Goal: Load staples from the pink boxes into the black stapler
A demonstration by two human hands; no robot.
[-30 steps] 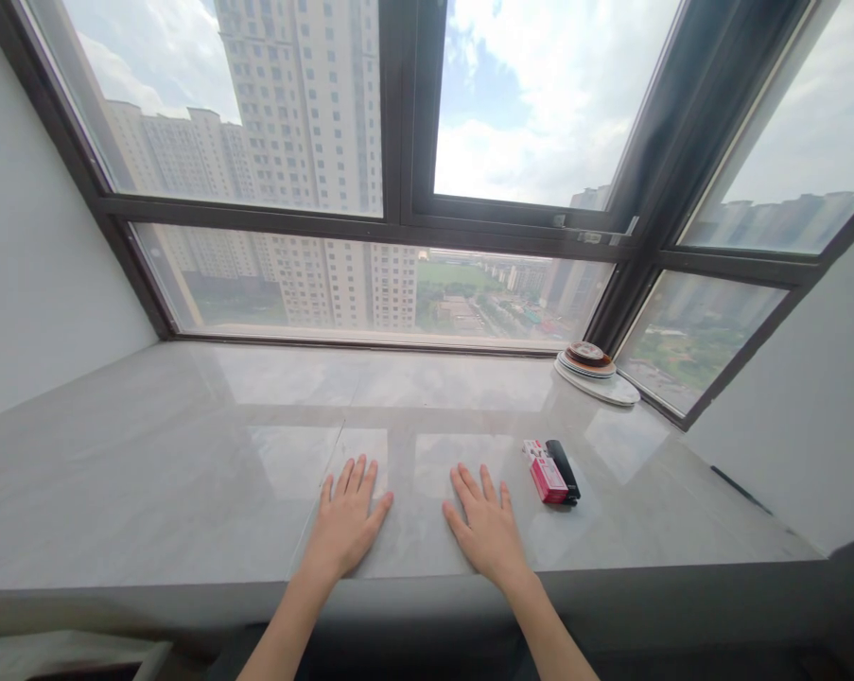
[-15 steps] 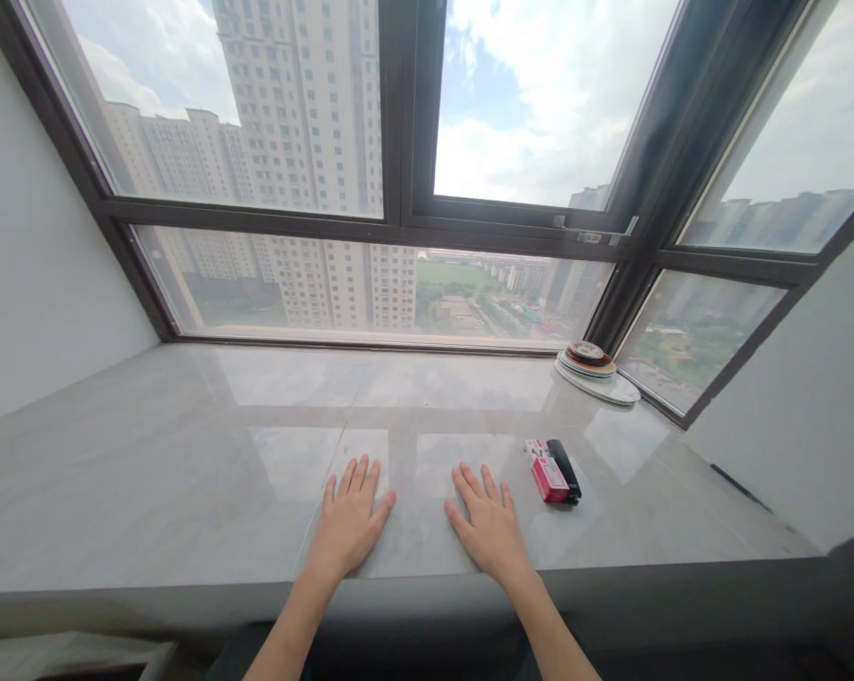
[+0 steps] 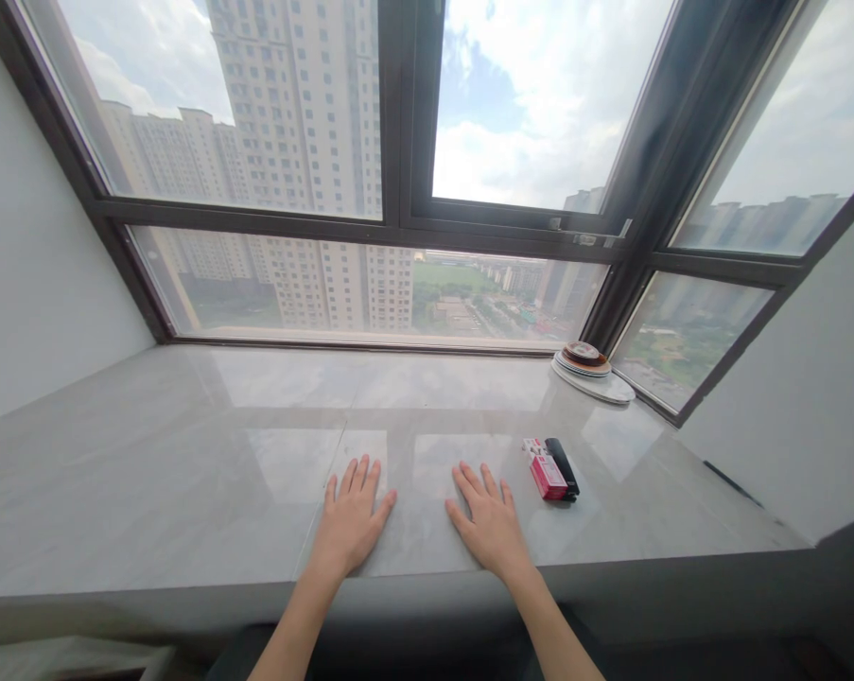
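Note:
My left hand (image 3: 352, 520) lies flat on the pale marble windowsill (image 3: 185, 492), fingers spread, with nothing in it. To its right, my right hand (image 3: 489, 520) rests palm down on the same surface, its fingers also apart and holding nothing. Just beyond the right hand's fingers, on the right, is a small red and white box (image 3: 546, 473). A black stapler (image 3: 564, 468) lies along the right side of that box, close against it. Neither hand touches the box or the stapler.
In the far right corner of the sill is a stack of round plates or lids (image 3: 588, 371), white below and brown on top. A dark window frame (image 3: 398, 233) runs along the back. A white wall (image 3: 788, 407) bounds the right side. The sill's front edge crosses below my wrists.
Both hands stay flat where they were. The view has shifted very slightly, so the box, stapler and plates appear a few pixels further left.

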